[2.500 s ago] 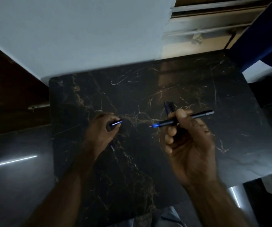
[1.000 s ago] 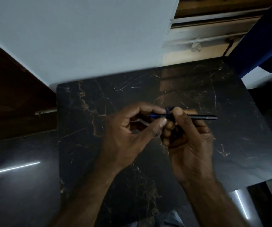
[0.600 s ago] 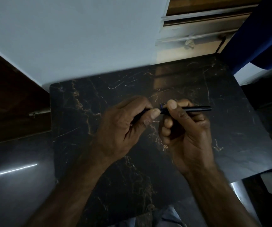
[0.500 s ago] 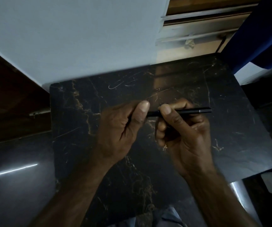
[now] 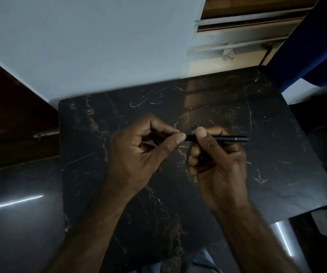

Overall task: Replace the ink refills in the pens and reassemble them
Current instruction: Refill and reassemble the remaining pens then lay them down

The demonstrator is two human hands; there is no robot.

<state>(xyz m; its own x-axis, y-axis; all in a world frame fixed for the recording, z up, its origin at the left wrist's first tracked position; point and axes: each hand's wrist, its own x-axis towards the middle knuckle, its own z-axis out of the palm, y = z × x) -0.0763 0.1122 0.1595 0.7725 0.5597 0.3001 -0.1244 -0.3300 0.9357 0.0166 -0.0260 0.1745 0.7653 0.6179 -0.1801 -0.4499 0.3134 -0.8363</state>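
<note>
- since half a second ago the left hand (image 5: 139,150) has slid a little leftward along the pen, so its thumb and forefinger now pinch only the very tip end, and a short dark stretch of barrel shows between the two hands.
- earlier still, the blue front section was bare; now no blue grip shows on the pen, only a small blue sliver just behind the right thumb.
- one slim black pen with a small silver band near its far end (image 5: 225,138) is in view, lying roughly level above the table and pointing left to right.
- two bare hands: the left one is pinched shut on the pen's left tip, its other fingers curled loosely into the palm.
- the right hand (image 5: 215,158) grips the pen's middle, thumb on top and fingers curled under it, with the rear of the barrel sticking out past the knuckles to the right.
- both hands hover over one dark marble-patterned table top with gold veins (image 5: 276,174).
- beyond the table stand a pale blue-grey wall (image 5: 89,46) and a window frame with sliding rails (image 5: 243,36).
</note>
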